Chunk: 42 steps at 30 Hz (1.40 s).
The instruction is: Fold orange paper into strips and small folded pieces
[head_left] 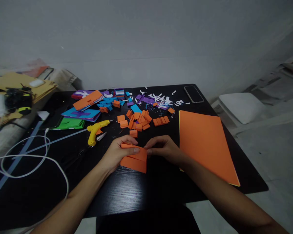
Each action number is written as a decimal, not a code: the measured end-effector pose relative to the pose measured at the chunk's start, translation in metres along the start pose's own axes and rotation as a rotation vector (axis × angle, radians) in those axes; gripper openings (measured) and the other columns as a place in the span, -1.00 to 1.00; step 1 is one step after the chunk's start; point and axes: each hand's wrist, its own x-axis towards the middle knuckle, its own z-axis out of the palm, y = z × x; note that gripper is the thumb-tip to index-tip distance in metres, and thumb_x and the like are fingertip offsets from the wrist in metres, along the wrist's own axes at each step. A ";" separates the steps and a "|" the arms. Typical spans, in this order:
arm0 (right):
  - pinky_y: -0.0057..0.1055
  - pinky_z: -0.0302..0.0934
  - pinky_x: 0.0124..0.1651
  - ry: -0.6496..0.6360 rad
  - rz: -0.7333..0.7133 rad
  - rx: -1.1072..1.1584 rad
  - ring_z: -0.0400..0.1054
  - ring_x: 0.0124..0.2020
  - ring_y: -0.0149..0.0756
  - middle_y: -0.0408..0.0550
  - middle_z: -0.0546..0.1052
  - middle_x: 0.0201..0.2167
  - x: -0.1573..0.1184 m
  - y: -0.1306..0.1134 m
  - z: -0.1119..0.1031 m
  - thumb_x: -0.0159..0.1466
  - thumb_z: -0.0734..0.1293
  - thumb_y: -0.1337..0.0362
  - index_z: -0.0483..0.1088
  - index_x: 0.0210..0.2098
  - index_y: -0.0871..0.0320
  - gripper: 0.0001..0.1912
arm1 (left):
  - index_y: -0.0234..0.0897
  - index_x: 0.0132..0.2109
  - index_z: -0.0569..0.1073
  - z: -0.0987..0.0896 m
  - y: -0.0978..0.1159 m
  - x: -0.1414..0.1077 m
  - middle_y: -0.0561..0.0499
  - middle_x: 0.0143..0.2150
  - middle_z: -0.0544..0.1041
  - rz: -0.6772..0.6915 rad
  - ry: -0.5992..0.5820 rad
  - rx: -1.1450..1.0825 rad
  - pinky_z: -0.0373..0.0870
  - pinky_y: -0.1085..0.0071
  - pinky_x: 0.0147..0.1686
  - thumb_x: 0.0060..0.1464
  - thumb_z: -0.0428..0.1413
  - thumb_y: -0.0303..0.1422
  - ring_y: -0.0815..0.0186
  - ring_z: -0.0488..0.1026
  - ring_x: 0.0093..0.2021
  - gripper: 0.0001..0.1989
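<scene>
A folded piece of orange paper point(136, 163) is held above the black table point(127, 191), near its front. My left hand point(118, 150) grips it from the left, thumb flat across the top and fingers behind. At its right edge, the thumb and forefinger of my right hand point(164, 148) pinch the paper. Just beyond my hands lies a cluster of small folded orange paper pieces point(142, 120). A yellow glue gun point(95, 130) rests left of them, nozzle toward the right. Dark-handled scissors point(81, 152) lie nearer me, partly lost against the black surface.
A stack of large orange sheets point(205, 139) lies on the right, with a phone point(193, 94) behind it. White paper scraps point(161, 99) are scattered at the back. Folded green paper point(69, 123) and a white cable point(39, 156) are on the left. A white stool point(241, 105) stands beyond the table.
</scene>
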 end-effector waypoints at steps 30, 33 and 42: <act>-0.38 0.45 -0.16 0.007 0.005 -0.036 0.57 -0.32 -0.34 -0.13 0.70 -0.31 -0.001 -0.002 -0.003 0.07 0.65 0.22 0.69 -0.31 0.06 -0.80 | -0.29 -0.33 0.57 0.001 -0.001 -0.001 0.12 -0.44 0.50 0.023 0.026 0.008 0.31 0.53 -0.45 -0.33 0.54 -0.32 0.42 0.42 -0.46 -0.60; -0.37 0.46 -0.15 0.012 0.015 -0.045 0.57 -0.32 -0.33 -0.13 0.70 -0.32 -0.001 -0.003 -0.003 0.07 0.65 0.20 0.69 -0.30 0.05 -0.79 | -0.29 -0.33 0.57 0.001 0.000 -0.002 0.12 -0.44 0.50 0.028 0.029 0.011 0.31 0.52 -0.44 -0.32 0.54 -0.31 0.41 0.43 -0.46 -0.60; -0.37 0.43 -0.16 0.021 0.018 -0.071 0.56 -0.33 -0.32 -0.13 0.70 -0.35 0.000 -0.005 -0.003 0.07 0.65 0.20 0.70 -0.29 0.06 -0.79 | -0.29 -0.33 0.56 0.001 0.000 -0.001 0.13 -0.43 0.49 0.032 0.041 0.019 0.29 0.53 -0.44 -0.32 0.54 -0.31 0.42 0.41 -0.46 -0.60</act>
